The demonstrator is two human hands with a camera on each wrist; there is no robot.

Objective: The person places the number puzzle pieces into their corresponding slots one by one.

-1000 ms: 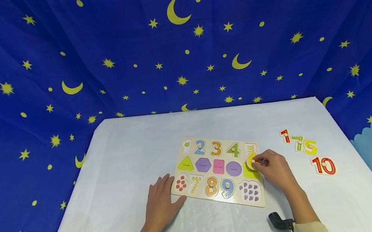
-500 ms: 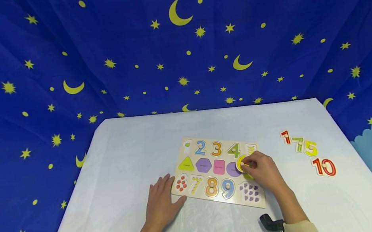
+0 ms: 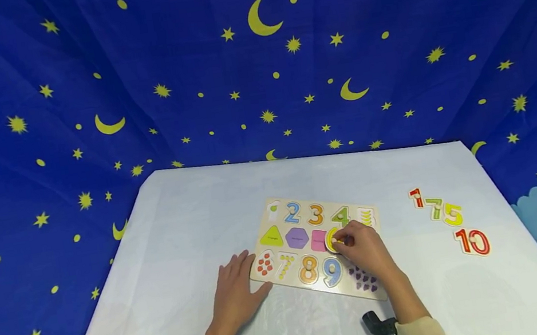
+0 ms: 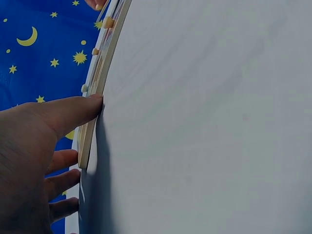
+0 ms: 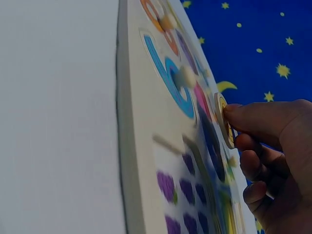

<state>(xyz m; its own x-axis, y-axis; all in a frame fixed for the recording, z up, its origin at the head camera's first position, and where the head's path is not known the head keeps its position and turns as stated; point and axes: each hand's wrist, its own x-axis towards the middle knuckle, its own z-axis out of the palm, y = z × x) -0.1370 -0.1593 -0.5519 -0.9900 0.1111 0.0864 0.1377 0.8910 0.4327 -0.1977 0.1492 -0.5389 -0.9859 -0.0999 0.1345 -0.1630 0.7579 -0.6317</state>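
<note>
My right hand [image 3: 363, 246] pinches a round yellow puzzle piece [image 3: 330, 240] between thumb and fingers. The piece is over the middle row of the wooden number puzzle board [image 3: 293, 281] and overlaps the pink rectangle [image 3: 318, 240]. In the right wrist view, the yellow piece [image 5: 223, 119] stands off the board's face. My left hand [image 3: 235, 294] lies with fingers spread at the board's left end. In the left wrist view, its thumb touches the board's edge [image 4: 89, 146]. The purple circle and the green square are largely hidden by my right hand.
Loose number pieces lie right of the board: a red 1 [image 3: 416, 198], a green 7 [image 3: 435, 209], a yellow 5 [image 3: 453, 215] and a red 10 [image 3: 472, 242]. Pieces 2 [image 3: 293, 213], 3 [image 3: 315, 214], 8 [image 3: 308, 270] and 9 [image 3: 332, 271] sit in the board.
My right hand has carried the yellow piece leftward along the middle row, from above the green square past the purple circle. The left hand has stayed at the board's end.
</note>
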